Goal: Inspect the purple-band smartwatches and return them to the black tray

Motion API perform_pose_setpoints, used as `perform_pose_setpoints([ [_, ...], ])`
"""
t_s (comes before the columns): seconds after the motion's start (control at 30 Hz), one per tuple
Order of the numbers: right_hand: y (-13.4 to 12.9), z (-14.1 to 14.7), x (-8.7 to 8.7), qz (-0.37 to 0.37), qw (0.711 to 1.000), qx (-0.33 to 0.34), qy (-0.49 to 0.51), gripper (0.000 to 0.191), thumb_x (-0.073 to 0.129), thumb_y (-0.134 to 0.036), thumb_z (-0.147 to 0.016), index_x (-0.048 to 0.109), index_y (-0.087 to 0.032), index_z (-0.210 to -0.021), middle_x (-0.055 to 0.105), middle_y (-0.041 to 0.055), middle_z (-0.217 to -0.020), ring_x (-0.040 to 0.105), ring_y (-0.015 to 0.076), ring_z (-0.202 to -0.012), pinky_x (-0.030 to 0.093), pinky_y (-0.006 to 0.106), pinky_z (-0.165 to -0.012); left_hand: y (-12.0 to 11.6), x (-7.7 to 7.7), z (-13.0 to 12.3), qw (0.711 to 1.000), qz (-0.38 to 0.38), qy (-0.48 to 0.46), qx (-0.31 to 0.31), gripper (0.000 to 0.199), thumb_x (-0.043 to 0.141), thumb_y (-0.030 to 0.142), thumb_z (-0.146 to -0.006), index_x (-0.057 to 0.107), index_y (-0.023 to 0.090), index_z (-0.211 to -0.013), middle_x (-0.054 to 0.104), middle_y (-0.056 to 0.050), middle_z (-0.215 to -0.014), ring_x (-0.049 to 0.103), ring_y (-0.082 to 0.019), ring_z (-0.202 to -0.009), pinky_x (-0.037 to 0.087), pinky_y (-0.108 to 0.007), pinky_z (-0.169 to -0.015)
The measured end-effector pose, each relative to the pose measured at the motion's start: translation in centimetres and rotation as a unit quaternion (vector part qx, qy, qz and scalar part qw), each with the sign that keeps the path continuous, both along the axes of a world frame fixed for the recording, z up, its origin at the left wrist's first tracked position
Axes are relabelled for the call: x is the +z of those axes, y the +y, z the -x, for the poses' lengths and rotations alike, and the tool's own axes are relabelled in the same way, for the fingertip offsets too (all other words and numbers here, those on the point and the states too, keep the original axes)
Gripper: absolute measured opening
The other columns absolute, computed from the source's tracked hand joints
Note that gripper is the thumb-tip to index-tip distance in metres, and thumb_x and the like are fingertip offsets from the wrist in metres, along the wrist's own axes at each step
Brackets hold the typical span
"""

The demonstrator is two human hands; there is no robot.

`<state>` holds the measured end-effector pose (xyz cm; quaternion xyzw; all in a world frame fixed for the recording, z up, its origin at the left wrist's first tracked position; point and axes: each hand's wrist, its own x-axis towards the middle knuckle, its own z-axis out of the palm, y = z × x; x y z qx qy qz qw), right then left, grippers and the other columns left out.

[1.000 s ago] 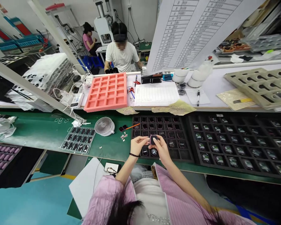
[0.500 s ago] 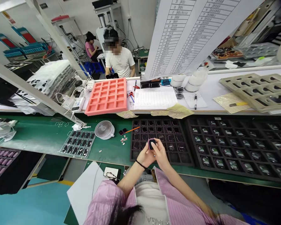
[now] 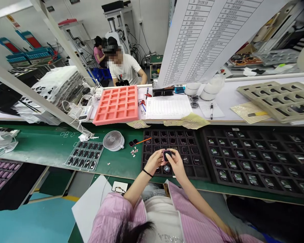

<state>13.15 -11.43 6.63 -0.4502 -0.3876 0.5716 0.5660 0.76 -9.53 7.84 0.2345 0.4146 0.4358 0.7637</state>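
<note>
At the far left of the green-topped table (image 3: 40, 148), a tray of purple-filled pockets (image 3: 0, 179) is seen at the lower edge of the view, with a small white fan (image 3: 1, 139) above it. Further right, a clear blister sheet of black parts (image 3: 85, 155) is laid flat, just beside a round white desk fan (image 3: 114, 140). Tiny metal bits (image 3: 133, 152) are scattered to the right of that fan, below two small black pieces (image 3: 133, 142) and an orange-handled tool (image 3: 143, 141). Behind them, a salmon foam tray (image 3: 116, 104) and a ruled paper sheet (image 3: 168, 108) are placed on a raised white shelf (image 3: 230, 116).

At the centre, the left hand (image 3: 154, 161), with a black band around its wrist, and the right hand (image 3: 177, 162) are held over a black compartment tray (image 3: 174, 152). A small black rounded-square device (image 3: 167, 155) is pinched between the narrowly closed fingers of both hands, just above the tray. A round clear-topped piece (image 3: 166, 169) is seen in a compartment below the hands.

To the right, a larger black tray of green-labelled devices (image 3: 253, 158) is laid out, with a beige moulded tray (image 3: 276, 101) on the shelf behind it.
</note>
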Motion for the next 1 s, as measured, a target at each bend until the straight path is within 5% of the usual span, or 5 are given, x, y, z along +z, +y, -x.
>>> perform_pose_setpoints([
  [0.1,0.2,-0.5,-0.3,-0.080,0.978,-0.008,-0.194,0.044,0.060,-0.039,-0.087,0.045,-0.022,-0.125,0.067,-0.0010,-0.071,0.063,0.0164,-0.052,0.054,0.029,-0.056,0.3,0.7,0.3,0.989,-0.069,0.134,0.000,0.054,0.075,0.049,-0.069,0.064,0.016,-0.110,0.069,-0.006,-0.088,0.066,-0.014,-0.076,0.053,-0.024,-0.069],
  [0.23,0.4,-0.8,-1.1,-0.212,0.880,-0.017,-0.425,0.040,0.048,-0.032,-0.092,0.048,-0.015,-0.128,0.067,0.0039,-0.072,0.066,0.0193,-0.059,0.053,0.030,-0.059,0.1,0.8,-0.1,0.951,-0.160,0.264,-0.020,0.054,0.078,0.029,-0.066,0.060,0.016,-0.115,0.070,-0.004,-0.087,0.067,-0.015,-0.078,0.055,-0.028,-0.075],
  [0.4,0.8,-1.0,-1.7,-0.265,0.800,-0.008,-0.538,0.042,0.042,-0.028,-0.095,0.047,-0.012,-0.134,0.068,0.0062,-0.070,0.066,0.0219,-0.060,0.054,0.032,-0.059,0.3,0.1,-0.8,0.967,-0.130,0.217,-0.010,0.047,0.077,0.021,-0.064,0.061,0.013,-0.106,0.071,-0.005,-0.084,0.068,-0.016,-0.079,0.055,-0.030,-0.081],
  [0.67,0.5,-0.8,-2.1,-0.178,0.822,0.074,-0.536,0.053,0.044,-0.032,-0.094,0.035,-0.014,-0.142,0.070,0.0043,-0.076,0.068,0.0209,-0.062,0.053,0.030,-0.057,0.5,-2.6,0.9,0.974,-0.038,0.225,-0.018,0.048,0.076,0.025,-0.065,0.061,0.014,-0.109,0.073,-0.008,-0.093,0.070,-0.016,-0.077,0.056,-0.026,-0.068],
  [1.0,0.0,-2.6,-3.7,-0.062,0.839,0.150,-0.519,0.058,0.041,-0.035,-0.092,0.032,-0.013,-0.144,0.068,0.0019,-0.079,0.066,0.0183,-0.058,0.048,0.029,-0.057,-1.5,-10.1,6.1,0.774,0.011,0.627,-0.088,0.029,0.071,0.015,-0.069,0.055,0.020,-0.093,0.070,-0.001,-0.080,0.069,-0.022,-0.091,0.050,-0.033,-0.085],
])
